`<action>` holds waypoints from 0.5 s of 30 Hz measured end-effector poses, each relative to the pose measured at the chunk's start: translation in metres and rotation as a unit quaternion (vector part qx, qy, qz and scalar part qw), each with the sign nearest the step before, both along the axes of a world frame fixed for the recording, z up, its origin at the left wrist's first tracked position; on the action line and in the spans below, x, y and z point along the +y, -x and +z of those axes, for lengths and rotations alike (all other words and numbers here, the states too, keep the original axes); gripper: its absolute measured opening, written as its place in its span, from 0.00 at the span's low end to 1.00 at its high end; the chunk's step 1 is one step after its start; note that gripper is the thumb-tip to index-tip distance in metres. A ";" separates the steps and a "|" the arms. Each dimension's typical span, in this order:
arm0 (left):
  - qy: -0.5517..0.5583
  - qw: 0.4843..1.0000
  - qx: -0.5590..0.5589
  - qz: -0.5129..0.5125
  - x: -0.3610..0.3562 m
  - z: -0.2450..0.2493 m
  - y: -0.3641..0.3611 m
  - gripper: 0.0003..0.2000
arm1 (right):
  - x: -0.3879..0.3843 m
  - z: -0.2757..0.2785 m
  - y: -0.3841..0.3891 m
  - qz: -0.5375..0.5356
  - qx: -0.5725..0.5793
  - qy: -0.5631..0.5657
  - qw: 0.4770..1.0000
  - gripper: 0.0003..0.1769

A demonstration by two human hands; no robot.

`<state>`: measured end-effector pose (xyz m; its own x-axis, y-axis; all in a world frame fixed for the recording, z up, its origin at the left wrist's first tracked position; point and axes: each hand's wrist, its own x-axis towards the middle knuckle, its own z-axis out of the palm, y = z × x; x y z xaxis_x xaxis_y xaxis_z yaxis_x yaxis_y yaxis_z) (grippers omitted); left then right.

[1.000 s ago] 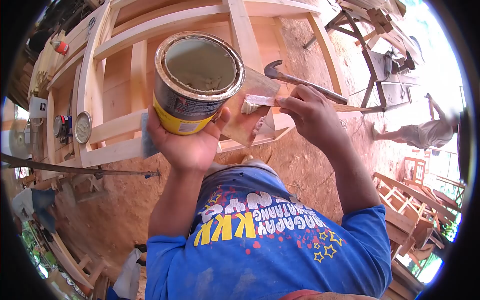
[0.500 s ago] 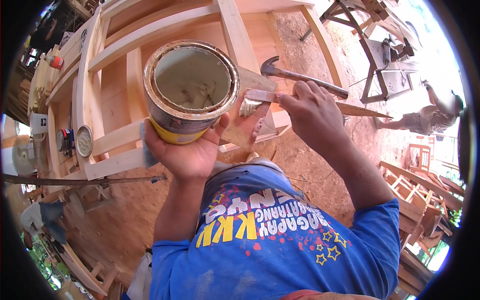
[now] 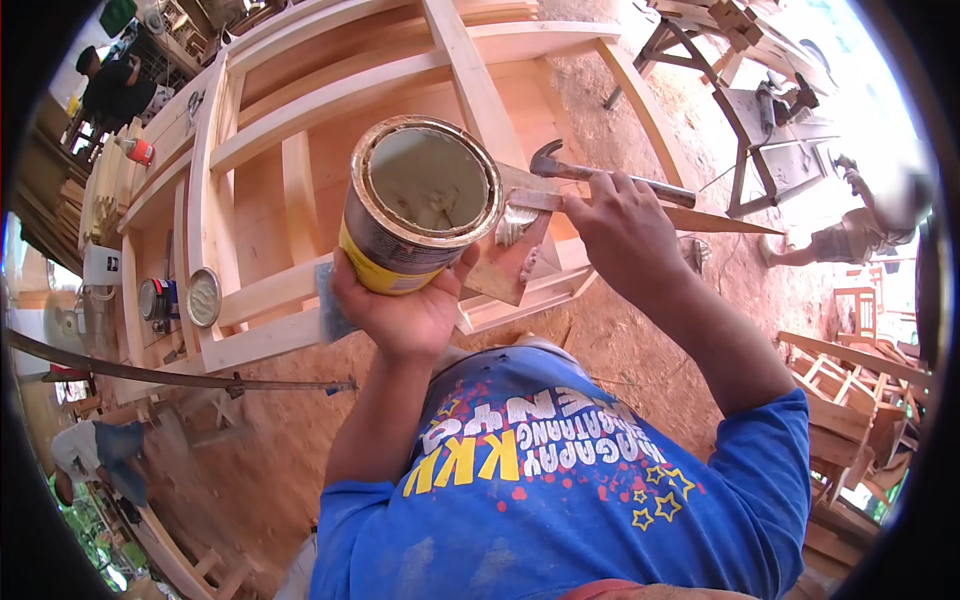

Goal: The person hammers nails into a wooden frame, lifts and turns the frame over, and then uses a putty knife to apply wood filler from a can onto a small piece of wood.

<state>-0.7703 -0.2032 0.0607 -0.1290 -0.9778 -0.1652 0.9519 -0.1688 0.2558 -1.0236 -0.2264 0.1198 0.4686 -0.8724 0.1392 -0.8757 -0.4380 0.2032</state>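
My left hand [image 3: 405, 318] is wrapped under a round metal can [image 3: 400, 262] with a yellow lower band. Pale putty [image 3: 425, 195] coats the can's inside, and its mouth tilts toward me. In my right hand [image 3: 628, 235], a putty knife [image 3: 535, 200] is pinched with its flat blade pointing left. The blade rests at a dab of putty [image 3: 516, 225] on a small brown board [image 3: 500, 275]. More putty smears the board's lower right side. A claw hammer [image 3: 600, 172] lies just beyond my right hand. Bluish material [image 3: 332, 305] shows beside my left hand.
A large wooden frame [image 3: 330, 110] spans the space ahead. On its left side sit a putty-smeared round lid [image 3: 204, 297] and a red-and-white bottle [image 3: 137, 151]. A worktable [image 3: 765, 150] with tools stands at right. Other people [image 3: 860, 225] are at both sides.
The whole view has shifted, so the frame, can and hammer appear lower, with the can and lid farther right. Both hands keep their holds, and the knife stays at the putty.
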 end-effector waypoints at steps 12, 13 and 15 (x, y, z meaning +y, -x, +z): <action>0.068 0.997 0.015 -0.022 0.003 0.007 -0.006 0.38 | 0.013 0.059 0.014 -0.101 -0.371 0.009 0.923 0.08; 0.082 0.996 0.010 -0.020 0.002 0.010 -0.010 0.38 | 0.024 0.076 0.011 -0.095 -0.441 -0.013 0.892 0.09; 0.104 0.994 -0.005 -0.021 0.004 0.012 -0.017 0.38 | 0.045 0.102 0.009 0.007 -0.419 -0.017 0.908 0.09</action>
<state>-0.7529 -0.1996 0.0727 -0.1691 -0.9848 0.0385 0.9424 -0.1501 0.2991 -1.0327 -0.1812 0.2214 0.2224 -0.8774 0.4251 -0.7103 -0.4445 -0.5458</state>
